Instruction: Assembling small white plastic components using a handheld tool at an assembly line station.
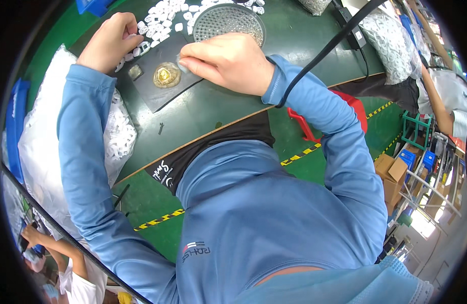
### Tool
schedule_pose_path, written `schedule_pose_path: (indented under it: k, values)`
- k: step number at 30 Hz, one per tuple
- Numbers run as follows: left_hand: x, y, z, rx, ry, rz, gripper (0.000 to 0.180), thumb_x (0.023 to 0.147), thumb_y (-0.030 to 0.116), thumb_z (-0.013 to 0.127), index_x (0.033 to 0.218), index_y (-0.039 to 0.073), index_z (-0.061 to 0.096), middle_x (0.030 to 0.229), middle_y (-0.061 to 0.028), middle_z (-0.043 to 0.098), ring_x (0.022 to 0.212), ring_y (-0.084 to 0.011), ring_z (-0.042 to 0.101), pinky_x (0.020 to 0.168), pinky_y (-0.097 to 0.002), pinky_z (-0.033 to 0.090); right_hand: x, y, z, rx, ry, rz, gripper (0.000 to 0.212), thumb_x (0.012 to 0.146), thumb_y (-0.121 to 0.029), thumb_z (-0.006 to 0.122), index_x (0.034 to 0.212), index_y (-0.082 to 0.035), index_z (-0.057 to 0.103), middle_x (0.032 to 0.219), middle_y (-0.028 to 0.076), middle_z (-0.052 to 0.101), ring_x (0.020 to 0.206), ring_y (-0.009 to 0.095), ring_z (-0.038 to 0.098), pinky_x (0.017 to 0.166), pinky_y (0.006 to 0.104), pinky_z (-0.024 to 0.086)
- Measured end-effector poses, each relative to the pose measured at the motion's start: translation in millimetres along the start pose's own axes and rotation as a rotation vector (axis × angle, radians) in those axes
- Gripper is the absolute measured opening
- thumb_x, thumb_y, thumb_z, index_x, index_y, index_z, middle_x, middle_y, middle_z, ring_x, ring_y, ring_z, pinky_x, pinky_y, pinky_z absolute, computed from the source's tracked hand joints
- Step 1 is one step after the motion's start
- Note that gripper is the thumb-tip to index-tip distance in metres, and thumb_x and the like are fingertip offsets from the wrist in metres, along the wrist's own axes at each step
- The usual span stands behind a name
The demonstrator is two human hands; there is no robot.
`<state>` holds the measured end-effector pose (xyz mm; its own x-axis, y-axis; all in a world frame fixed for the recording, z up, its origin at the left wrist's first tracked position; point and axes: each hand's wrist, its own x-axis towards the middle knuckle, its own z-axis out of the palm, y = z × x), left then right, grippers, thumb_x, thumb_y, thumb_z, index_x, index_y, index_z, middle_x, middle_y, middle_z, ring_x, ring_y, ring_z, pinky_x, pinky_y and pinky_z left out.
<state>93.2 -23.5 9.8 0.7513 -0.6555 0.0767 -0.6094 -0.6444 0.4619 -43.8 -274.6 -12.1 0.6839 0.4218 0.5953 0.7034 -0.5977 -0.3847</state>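
My left hand (109,43) is closed at the edge of a pile of small white plastic pieces (162,17), thumb and fingers pinched together. What sits between them is mostly hidden; a bit of white shows there. Over the right side of a dark mat (157,99), my right hand (228,61) pinches a small pale, translucent piece (182,63). Beside those fingertips, a round lump with a yellow centre (166,75) lies on the mat. A small greyish square block (135,72) is at the mat's left edge.
A round dimpled tray (223,23) stands beyond my right hand. Bags of white parts lie at left (119,131) and far right (390,50). A black cable (329,43) crosses near my right wrist. A red stool (352,104) is beside the table; other people work nearby.
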Motion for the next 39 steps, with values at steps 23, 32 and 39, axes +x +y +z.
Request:
schedule_pose_path:
  k: [23,32,39]
  values:
    - [-49.9,89.4,22.1,-1.038,0.249,-0.190,0.015,0.096,0.008,0.072,0.105,-0.005,0.073,0.086,-0.0076,0.073,0.073,-0.0106,0.066,0.067,-0.0220,0.051,41.7,-0.2,-28.9,0.419,0.028,0.020,0.029,0.085,-0.006,0.077,0.113,-0.003,0.069,0.077,0.005,0.060,0.062,0.016,0.057,0.058,0.0318,0.046]
    - [-47.7,86.0,13.3,-0.955,0.481,-0.309,0.011,0.097,0.010,0.067,0.093,0.001,0.070,0.075,-0.0019,0.065,0.063,-0.0070,0.054,0.059,-0.0211,0.040,44.7,-1.7,-43.0,0.225,-0.368,0.088,0.024,0.084,-0.007,0.078,0.106,-0.004,0.072,0.068,0.002,0.059,0.058,0.015,0.054,0.057,0.0301,0.045]
    - [-51.3,99.6,9.8,-0.919,0.487,-0.382,0.014,0.096,0.012,0.068,0.085,0.003,0.068,0.068,-0.0008,0.064,0.058,-0.0055,0.054,0.056,-0.0199,0.039,44.9,2.7,-35.9,-0.058,-0.461,-0.088,0.030,0.082,-0.011,0.080,0.110,-0.004,0.072,0.067,-0.001,0.060,0.059,0.018,0.055,0.059,0.0327,0.045]
